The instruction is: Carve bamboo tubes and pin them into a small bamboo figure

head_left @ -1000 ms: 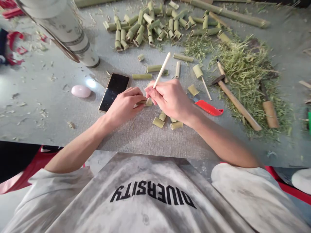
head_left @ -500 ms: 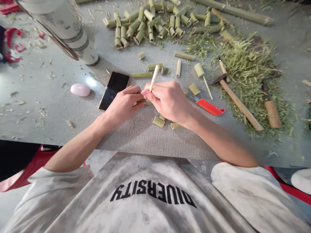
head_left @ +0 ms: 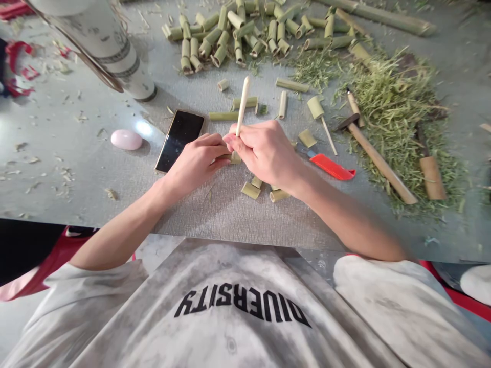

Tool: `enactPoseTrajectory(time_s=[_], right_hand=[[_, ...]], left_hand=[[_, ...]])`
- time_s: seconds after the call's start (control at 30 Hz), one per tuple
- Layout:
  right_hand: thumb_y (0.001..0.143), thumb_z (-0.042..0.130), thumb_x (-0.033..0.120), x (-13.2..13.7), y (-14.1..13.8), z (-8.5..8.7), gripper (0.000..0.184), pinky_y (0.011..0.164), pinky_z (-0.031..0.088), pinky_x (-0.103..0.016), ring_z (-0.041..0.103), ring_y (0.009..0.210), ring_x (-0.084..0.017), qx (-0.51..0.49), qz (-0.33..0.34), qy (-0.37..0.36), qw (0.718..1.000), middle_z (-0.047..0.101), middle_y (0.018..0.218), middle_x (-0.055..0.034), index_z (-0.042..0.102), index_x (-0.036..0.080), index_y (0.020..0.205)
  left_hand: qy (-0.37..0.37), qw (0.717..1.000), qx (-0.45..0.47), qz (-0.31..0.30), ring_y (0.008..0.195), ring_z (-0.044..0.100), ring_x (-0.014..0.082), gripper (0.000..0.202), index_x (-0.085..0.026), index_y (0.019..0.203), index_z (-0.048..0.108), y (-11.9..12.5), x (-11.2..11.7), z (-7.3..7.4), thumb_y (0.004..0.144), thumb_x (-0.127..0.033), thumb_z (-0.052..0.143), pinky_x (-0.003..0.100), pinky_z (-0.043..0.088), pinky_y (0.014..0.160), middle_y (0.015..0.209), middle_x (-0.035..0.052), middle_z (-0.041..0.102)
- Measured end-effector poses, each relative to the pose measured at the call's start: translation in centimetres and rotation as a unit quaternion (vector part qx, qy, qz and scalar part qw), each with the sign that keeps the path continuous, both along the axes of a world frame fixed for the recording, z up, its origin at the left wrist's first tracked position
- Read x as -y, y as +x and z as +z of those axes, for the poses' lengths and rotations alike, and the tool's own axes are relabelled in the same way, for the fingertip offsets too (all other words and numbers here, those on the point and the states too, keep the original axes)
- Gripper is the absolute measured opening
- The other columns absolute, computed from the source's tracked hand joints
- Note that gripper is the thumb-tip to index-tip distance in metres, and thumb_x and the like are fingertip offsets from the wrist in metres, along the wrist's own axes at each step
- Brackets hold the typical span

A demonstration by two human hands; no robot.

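My right hand (head_left: 266, 153) is closed round a pale, round-ended stick (head_left: 243, 105) that points up and away from me. Beside it, fingertips close together, my left hand (head_left: 197, 163) pinches a short bamboo piece (head_left: 235, 158), mostly covered by the fingers. Whether the stick's lower end touches that piece is hidden. Just below the hands lie small cut bamboo pieces (head_left: 251, 190). Beyond them are bamboo tubes (head_left: 223, 116) and a bamboo tube with a thin stick in its end (head_left: 315, 108).
A dark phone (head_left: 180, 140) and a pink oval object (head_left: 126, 139) lie left. A red-handled knife (head_left: 333, 167), a hammer (head_left: 379, 161) and green shavings (head_left: 399, 112) are right. Many bamboo tubes (head_left: 210, 43) lie at the back, near a tall white cylinder (head_left: 123, 59).
The pale stick now stands out further above my right hand and is raised. My left hand stays nearly where it was, still on the bamboo piece.
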State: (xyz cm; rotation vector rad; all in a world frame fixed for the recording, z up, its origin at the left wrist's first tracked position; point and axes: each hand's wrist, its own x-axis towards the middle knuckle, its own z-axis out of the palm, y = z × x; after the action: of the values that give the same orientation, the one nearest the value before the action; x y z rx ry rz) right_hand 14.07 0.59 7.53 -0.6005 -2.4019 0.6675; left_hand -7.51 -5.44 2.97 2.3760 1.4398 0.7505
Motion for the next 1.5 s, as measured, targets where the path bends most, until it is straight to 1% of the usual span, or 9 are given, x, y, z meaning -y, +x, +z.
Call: enactPoseTrajectory(time_s=[0.37,0.57,0.8,0.93,1.03,1.17,1.27,1.37,1.5], right_hand=[[0.122,0.033,0.044,0.9,-0.1,1.2,0.054,0.072,0.037,-0.033,0.064,0.079,-0.019,0.076,-0.021,0.022,0.997,0.074,0.090,-0.0099,0.072,0.012,0.101],[0.122,0.038,0.039,1.1,-0.2,1.7,0.047,0.074,0.037,-0.034,0.062,0.079,-0.019,0.099,-0.030,0.011,0.995,0.075,0.093,-0.0095,0.071,0.014,0.099],[0.120,0.043,0.035,1.3,-0.3,2.2,0.044,0.071,0.034,-0.033,0.055,0.073,-0.017,0.102,-0.040,0.009,0.994,0.066,0.083,-0.0053,0.067,0.016,0.090],[0.116,0.059,0.039,1.1,0.9,2.4,0.028,0.068,0.040,-0.031,0.058,0.071,-0.015,0.074,-0.037,-0.022,0.996,0.066,0.080,-0.0011,0.069,0.016,0.104],[0.116,0.058,0.045,0.1,4.5,2.3,0.030,0.061,0.040,-0.030,0.053,0.060,-0.013,0.065,-0.076,-0.037,0.994,0.065,0.076,0.0019,0.069,0.017,0.115],[0.110,0.060,0.043,-1.3,13.0,1.9,0.025,0.069,0.043,-0.034,0.058,0.068,-0.015,0.116,-0.288,0.037,0.950,0.074,0.083,-0.0034,0.074,0.024,0.100],[0.106,0.059,0.052,-1.4,19.9,1.3,0.032,0.074,0.041,-0.040,0.056,0.071,-0.020,0.117,-0.366,0.057,0.921,0.074,0.083,-0.0090,0.070,0.027,0.089],[0.094,0.063,0.073,-0.6,25.2,0.3,0.042,0.078,0.038,-0.043,0.053,0.076,-0.023,0.127,-0.401,0.045,0.906,0.068,0.086,-0.0085,0.066,0.032,0.083],[0.086,0.065,0.081,0.6,28.7,-1.8,0.050,0.081,0.032,-0.045,0.045,0.081,-0.025,0.154,-0.400,0.018,0.903,0.057,0.086,-0.0059,0.063,0.031,0.085]], left_hand=[[-0.002,1.000,-0.023,0.002,0.097,0.074,0.0246,0.027,-0.019,0.096,0.078,-0.3,-0.5,-0.2,0.109,-0.033,0.061,0.037,0.060,0.085,0.099,0.0089,0.075],[0.016,0.999,-0.028,0.018,0.095,0.072,0.0260,0.026,-0.018,0.092,0.076,0.6,-0.7,-0.3,0.106,-0.034,0.060,0.043,0.057,0.092,0.094,0.0091,0.075],[0.017,0.993,0.111,0.024,0.067,0.062,0.0157,0.039,-0.018,0.073,0.065,2.4,-1.2,-1.7,0.108,-0.030,0.052,0.030,0.050,0.065,0.074,0.0061,0.072],[-0.002,0.987,0.158,0.033,0.073,0.070,0.0175,0.038,-0.017,0.080,0.073,2.6,-0.9,-1.8,0.109,-0.032,0.054,0.031,0.053,0.068,0.084,0.0068,0.077],[-0.036,0.982,0.184,0.018,0.091,0.078,0.0203,0.039,-0.018,0.095,0.081,2.8,-0.4,-1.3,0.113,-0.036,0.053,0.033,0.059,0.081,0.105,0.0091,0.083],[-0.042,0.981,0.186,0.018,0.103,0.080,0.0227,0.040,-0.018,0.108,0.085,2.9,-0.2,-1.1,0.115,-0.040,0.052,0.037,0.061,0.092,0.116,0.0099,0.085],[-0.042,0.982,0.183,0.021,0.101,0.080,0.0226,0.041,-0.019,0.108,0.085,2.9,-0.3,-1.2,0.115,-0.041,0.052,0.037,0.061,0.091,0.114,0.0096,0.086],[-0.046,0.982,0.182,0.021,0.100,0.080,0.0228,0.042,-0.019,0.107,0.085,2.9,-0.4,-1.2,0.115,-0.043,0.052,0.037,0.062,0.090,0.114,0.0100,0.086],[-0.044,0.982,0.185,0.018,0.102,0.080,0.0229,0.042,-0.019,0.106,0.085,2.8,-0.4,-1.3,0.115,-0.043,0.052,0.037,0.062,0.090,0.113,0.0102,0.085]])
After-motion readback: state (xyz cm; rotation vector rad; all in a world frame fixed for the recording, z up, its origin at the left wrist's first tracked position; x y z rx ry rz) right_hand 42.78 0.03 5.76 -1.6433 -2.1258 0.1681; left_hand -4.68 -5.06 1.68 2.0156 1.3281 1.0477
